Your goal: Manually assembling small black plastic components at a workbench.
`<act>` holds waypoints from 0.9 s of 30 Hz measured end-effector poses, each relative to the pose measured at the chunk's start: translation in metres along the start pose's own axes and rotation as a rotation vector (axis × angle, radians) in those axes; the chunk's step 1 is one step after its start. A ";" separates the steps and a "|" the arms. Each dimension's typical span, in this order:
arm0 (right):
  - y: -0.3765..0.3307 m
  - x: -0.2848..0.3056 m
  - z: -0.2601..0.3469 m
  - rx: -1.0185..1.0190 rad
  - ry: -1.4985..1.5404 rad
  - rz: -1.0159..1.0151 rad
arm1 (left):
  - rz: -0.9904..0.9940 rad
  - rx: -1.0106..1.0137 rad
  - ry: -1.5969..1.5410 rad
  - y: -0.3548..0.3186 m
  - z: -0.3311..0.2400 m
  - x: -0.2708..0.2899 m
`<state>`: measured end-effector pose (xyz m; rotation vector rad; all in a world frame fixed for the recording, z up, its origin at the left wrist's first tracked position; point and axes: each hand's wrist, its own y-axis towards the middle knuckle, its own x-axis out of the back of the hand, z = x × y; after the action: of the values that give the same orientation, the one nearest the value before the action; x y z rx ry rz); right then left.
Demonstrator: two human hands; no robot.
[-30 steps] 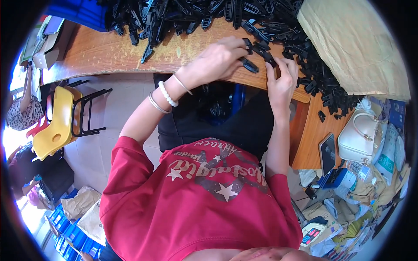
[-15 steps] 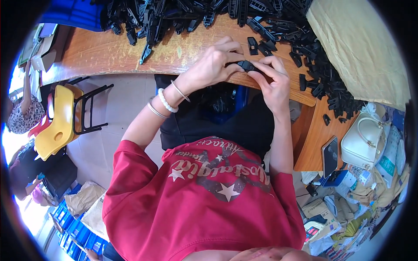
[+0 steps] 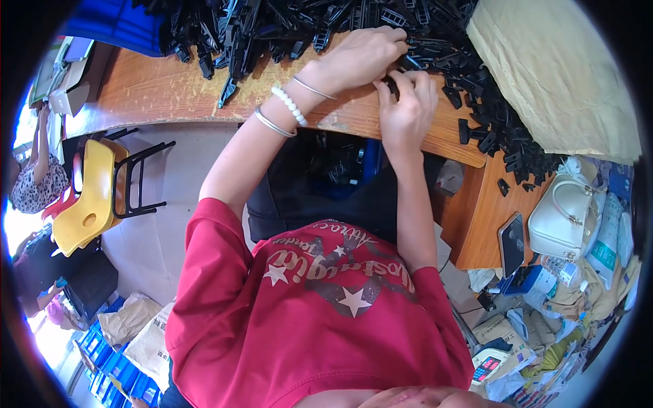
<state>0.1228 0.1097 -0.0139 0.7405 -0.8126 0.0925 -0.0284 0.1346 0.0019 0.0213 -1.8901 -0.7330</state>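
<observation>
My left hand [image 3: 364,58], with a white bead bracelet [image 3: 289,105] and metal bangles on its wrist, reaches over the wooden table [image 3: 272,88] to the near edge of a pile of black plastic parts [image 3: 265,30]. Its fingers are bent down together, and what they grip, if anything, is hidden. Just nearer, my right hand [image 3: 410,109] is closed, thumb and forefinger around a small black plastic part [image 3: 392,86], mostly covered by the fingers. Both hands' fingertips are close together.
Smaller black parts [image 3: 500,136] spread along the table's right side beside a large tan paper sheet [image 3: 558,75]. A phone [image 3: 511,241] and white handbag [image 3: 562,217] lie at right. Below the table edge is a blue bin [image 3: 371,160]; a yellow chair [image 3: 88,197] stands left.
Both hands have moved away from me, toward the pile. The black part pinched between them near the table edge is no longer visible there. My left fingers now reach the loose parts.
</observation>
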 end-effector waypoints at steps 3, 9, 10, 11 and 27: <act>-0.007 0.001 0.001 0.015 0.000 0.023 | -0.027 -0.041 0.025 0.000 0.001 0.000; -0.017 0.021 -0.011 -0.313 0.583 0.016 | -0.045 0.156 -0.170 -0.046 -0.027 0.035; -0.016 0.022 -0.016 -0.380 0.687 0.038 | -0.002 0.145 -0.169 -0.056 -0.030 0.034; -0.016 0.025 -0.021 -0.448 0.790 0.060 | 0.041 0.132 -0.168 -0.063 -0.033 0.032; -0.018 0.048 -0.026 -0.215 0.517 0.385 | -0.019 0.259 -0.295 -0.085 -0.031 0.033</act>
<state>0.1787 0.1035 -0.0032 0.3228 -0.4490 0.5138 -0.0431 0.0391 -0.0048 0.1001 -2.2606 -0.5200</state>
